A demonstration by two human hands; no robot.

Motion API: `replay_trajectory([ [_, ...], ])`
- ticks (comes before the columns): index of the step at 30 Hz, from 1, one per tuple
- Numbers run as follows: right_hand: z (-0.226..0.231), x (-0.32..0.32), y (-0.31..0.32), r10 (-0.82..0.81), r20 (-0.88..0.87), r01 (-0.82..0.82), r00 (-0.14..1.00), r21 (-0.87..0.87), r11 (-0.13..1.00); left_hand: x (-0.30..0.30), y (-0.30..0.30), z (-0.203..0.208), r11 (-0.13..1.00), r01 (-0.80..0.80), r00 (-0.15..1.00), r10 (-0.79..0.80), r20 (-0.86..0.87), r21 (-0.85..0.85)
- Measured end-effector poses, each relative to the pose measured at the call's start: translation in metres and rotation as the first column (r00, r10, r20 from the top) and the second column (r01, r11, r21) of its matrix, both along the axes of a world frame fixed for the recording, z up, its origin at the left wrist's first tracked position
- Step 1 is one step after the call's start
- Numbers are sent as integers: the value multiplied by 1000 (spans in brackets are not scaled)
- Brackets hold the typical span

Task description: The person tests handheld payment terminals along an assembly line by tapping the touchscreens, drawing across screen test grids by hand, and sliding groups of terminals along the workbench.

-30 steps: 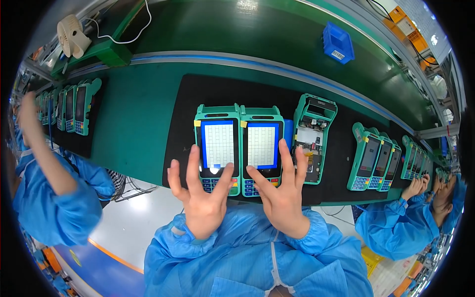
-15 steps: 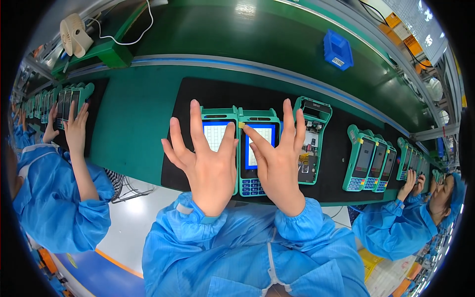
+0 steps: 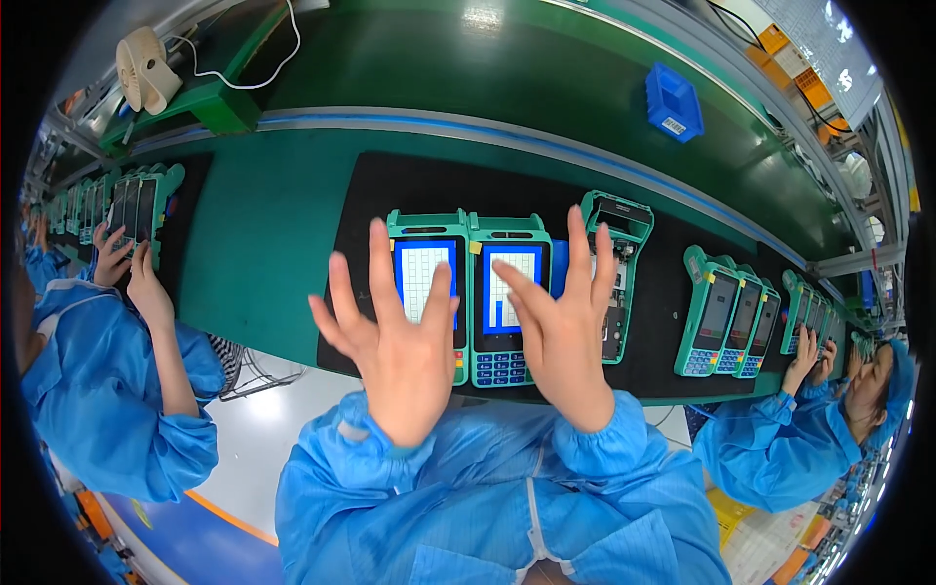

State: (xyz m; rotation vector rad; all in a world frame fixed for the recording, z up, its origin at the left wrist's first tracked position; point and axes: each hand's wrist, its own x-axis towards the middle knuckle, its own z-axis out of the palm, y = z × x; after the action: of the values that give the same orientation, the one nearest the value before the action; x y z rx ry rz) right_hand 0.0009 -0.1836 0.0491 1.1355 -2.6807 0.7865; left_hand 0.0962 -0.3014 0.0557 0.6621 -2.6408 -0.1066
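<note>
Two green handheld terminals lie side by side on a black mat (image 3: 370,195), their blue-and-white screens lit. My left hand (image 3: 395,331) hovers with fingers spread over the left terminal (image 3: 426,253), covering its keypad. My right hand (image 3: 561,331) is spread above the right terminal (image 3: 507,283), thumb across its screen. Neither hand holds anything. A third green terminal (image 3: 616,273) with its back opened lies just right of my right hand.
A person in a blue coat at the left touches a row of terminals (image 3: 132,205). Another person at the right handles several more terminals (image 3: 726,312). A blue bin (image 3: 673,102) sits on the green conveyor belt. A small white fan (image 3: 144,70) stands at the back left.
Both my hands have lifted from the terminals' keypads and moved up over the screens, fingers spreading. The person at the left has brought both hands to their terminals.
</note>
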Motion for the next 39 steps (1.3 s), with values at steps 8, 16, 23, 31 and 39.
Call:
replay_trajectory([
  [8, -1, 16, 17, 60, 73, -62, 996, 32, 998, 13, 3, 3, 1000, -6, 1000, 7, 19, -13],
  [16, -8, 16, 36, 35, 80, -37, 996, 25, 999, 28, 14, -7, 999, -1, 1000, 1, 10, -39],
  [23, -5, -11, 8, -5, -12, 4, 1000, -59, 998, -14, -13, -2, 998, -60, 993, 57, -100, -29],
  [31, -6, 25, 45, 61, 134, -70, 989, 58, 996, 38, 10, -6, 999, -49, 996, 50, 71, -15],
  [39, -7, 3, 33, -13, 42, 14, 999, -15, 1000, 20, 6, -2, 997, -65, 998, 66, 20, -43],
])
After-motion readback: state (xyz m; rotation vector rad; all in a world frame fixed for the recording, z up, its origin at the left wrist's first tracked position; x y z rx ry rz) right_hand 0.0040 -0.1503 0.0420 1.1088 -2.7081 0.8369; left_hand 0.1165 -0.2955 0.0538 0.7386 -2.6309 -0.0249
